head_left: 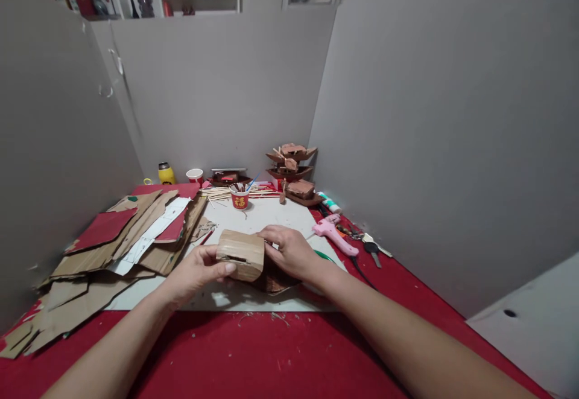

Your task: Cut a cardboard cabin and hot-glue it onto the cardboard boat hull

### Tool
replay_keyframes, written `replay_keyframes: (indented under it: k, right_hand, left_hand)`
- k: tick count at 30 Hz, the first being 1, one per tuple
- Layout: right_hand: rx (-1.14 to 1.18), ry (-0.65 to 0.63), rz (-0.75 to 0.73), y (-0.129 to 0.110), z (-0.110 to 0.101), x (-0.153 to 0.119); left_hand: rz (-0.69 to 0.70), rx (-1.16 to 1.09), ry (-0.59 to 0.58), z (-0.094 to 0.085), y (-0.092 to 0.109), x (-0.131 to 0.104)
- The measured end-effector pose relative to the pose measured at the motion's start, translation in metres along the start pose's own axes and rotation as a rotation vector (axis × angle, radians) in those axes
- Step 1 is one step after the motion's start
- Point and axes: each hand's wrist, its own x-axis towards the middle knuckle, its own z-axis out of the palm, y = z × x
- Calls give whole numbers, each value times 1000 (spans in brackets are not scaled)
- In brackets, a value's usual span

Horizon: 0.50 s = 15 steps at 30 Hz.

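A curved tan cardboard piece [242,248] with a narrow slot in its side, shaped like a boat canopy, is between my hands over the white board. My left hand [203,269] grips its left end, with the thumb on the front near the slot. My right hand [289,251] is closed at its right edge; the fingertips are partly hidden behind it. Below the canopy and my right palm shows a dark brown boat hull [275,279]. Whether canopy and hull are joined cannot be made out.
Cardboard sheets [97,266] are piled at the left. A red paper cup [239,197] holding a brush stands behind my hands, near thin sticks. Brown model boats [292,172] sit at the back. A pink glue gun [335,235] and keys [371,246] lie right.
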Motion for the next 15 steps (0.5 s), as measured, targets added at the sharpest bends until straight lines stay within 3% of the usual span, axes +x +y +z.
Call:
replay_keyframes:
  k: [3,7,11,15]
  right_hand:
    - [-56,11,31,-8,-5,0]
    - [-163,-2,169,-4,-28,-10]
    - [-276,-166,305,11,-49,-39]
    - [-277,-346,308,15,-50,-68]
  left_hand:
    - [6,-43,9,2,-6,0]
    - [71,-117,97,-6,-8,2]
    - [133,-194,210,-12,-6,6]
    - [156,-264,288,-9,-7,8]
